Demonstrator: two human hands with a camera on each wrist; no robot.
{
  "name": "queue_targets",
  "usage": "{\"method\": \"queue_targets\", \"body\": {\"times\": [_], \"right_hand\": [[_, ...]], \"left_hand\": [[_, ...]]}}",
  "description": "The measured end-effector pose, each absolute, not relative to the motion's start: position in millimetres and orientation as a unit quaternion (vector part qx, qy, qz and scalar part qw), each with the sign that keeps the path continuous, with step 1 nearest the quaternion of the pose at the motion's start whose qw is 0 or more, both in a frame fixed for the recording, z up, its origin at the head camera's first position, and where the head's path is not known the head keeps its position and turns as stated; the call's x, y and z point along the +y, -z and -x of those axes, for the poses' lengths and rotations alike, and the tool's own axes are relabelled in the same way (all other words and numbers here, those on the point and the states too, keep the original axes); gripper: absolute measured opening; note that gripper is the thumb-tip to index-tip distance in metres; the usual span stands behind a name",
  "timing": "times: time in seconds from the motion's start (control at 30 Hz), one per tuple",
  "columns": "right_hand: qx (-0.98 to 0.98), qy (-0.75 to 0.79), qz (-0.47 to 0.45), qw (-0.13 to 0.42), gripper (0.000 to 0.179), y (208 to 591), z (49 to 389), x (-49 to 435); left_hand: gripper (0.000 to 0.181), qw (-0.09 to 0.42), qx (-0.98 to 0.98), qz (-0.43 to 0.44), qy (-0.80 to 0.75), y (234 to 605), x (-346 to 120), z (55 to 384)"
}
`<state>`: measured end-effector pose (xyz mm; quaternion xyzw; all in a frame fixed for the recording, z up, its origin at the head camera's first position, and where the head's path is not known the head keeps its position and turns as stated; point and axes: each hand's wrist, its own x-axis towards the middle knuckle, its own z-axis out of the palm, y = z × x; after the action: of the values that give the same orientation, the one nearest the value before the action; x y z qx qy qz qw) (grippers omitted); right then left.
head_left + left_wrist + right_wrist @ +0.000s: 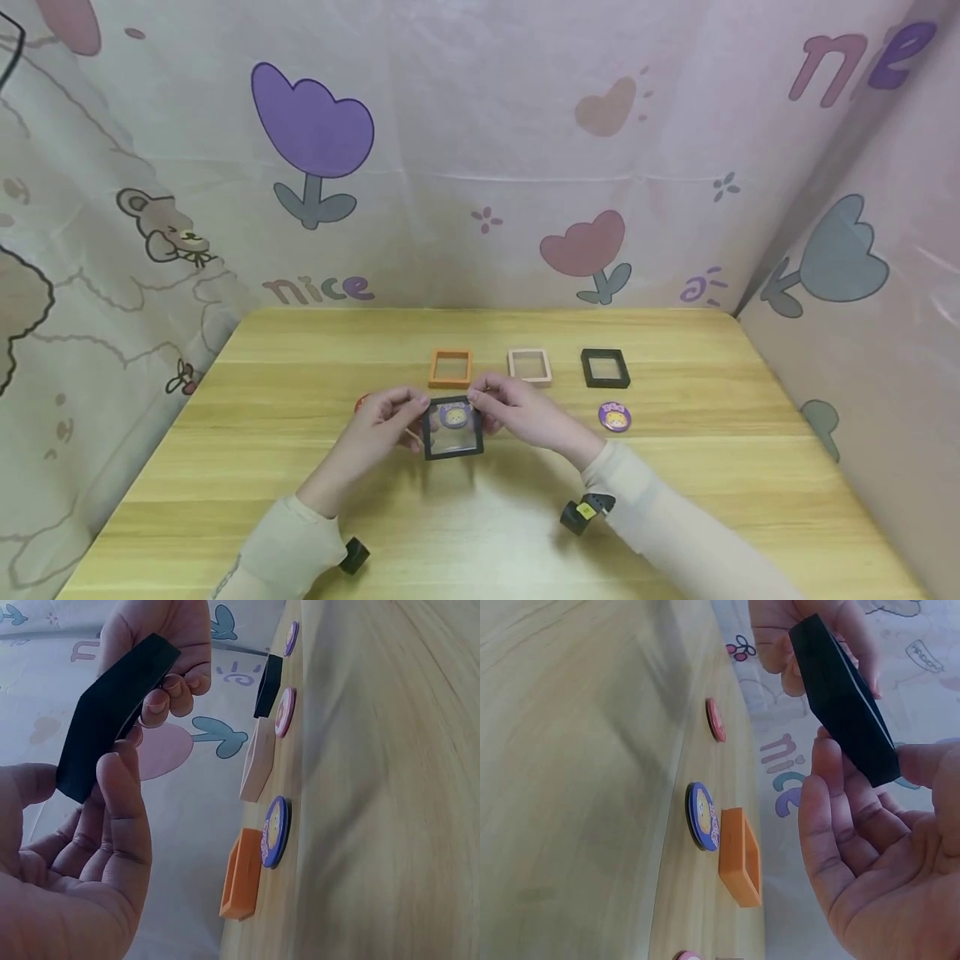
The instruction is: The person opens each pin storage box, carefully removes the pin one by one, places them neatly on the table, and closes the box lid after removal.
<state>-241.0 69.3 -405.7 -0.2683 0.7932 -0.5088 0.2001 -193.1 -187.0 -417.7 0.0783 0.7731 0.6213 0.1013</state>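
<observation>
Both hands hold up a square black frame (453,454) with a clear film window, raised off the table and tilted. My left hand (382,425) pinches its left side between thumb and fingers, and my right hand (517,408) pinches the upper right corner. In the wrist views the frame (112,712) shows its thick dark edge. Through the film appears a blue-rimmed round badge with a bear face; the left wrist view shows this badge (276,832) lying on the table by the orange frame (451,369).
Along the back of the wooden table (480,533) lie a pale pink frame (529,382) and another black frame (606,383). A purple badge (615,417) is at right, a red badge (715,720) at left partly behind my left hand, and a pink badge (285,712) between.
</observation>
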Motion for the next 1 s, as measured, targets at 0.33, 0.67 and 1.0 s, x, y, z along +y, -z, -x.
{"method": "queue_targets", "body": {"times": [0.33, 0.67, 1.0], "right_hand": [[0.792, 0.526, 0.238, 0.198, 0.034, 404.9, 239.6, 64.7], [0.782, 0.540, 0.226, 0.212, 0.038, 405.6, 238.0, 62.3], [0.776, 0.541, 0.222, 0.234, 0.045, 410.5, 238.1, 72.9]], "left_hand": [[0.061, -0.028, 0.884, -0.175, -0.433, 413.9, -186.6, 184.5], [0.088, -0.119, 0.924, -0.270, -0.242, 404.5, -180.2, 183.1], [0.085, -0.060, 0.952, -0.203, -0.220, 397.1, -223.3, 217.1]]}}
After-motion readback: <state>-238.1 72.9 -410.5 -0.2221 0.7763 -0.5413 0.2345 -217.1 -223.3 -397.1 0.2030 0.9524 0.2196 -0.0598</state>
